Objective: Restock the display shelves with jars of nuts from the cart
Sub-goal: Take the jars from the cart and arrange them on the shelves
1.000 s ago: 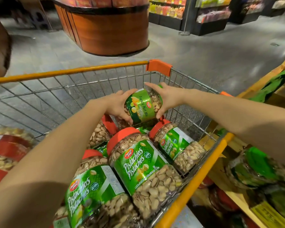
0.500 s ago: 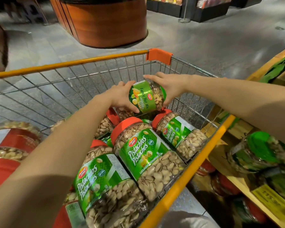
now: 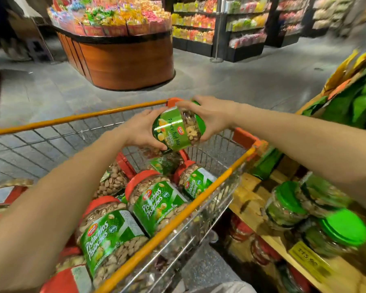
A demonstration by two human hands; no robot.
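Fingers (image 3: 151, 112) of left hand (image 3: 140, 130) and right hand (image 3: 213, 117) clasp nut-mix jar (image 3: 173, 130) above cart (image 3: 72, 118) rim.

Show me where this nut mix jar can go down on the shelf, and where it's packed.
Free for the nut mix jar: bare wood on the shelf between the cart's orange rim and the green-lidded jars. Crowded: further right, those jars sit bunched down to the price tag; the cart's right side is packed with pistachio jars.

nut mix jar (image 3: 176, 129) above cart (image 3: 106, 111) | pistachio jars (image 3: 156, 203) in cart | shelf (image 3: 254, 206) right of cart
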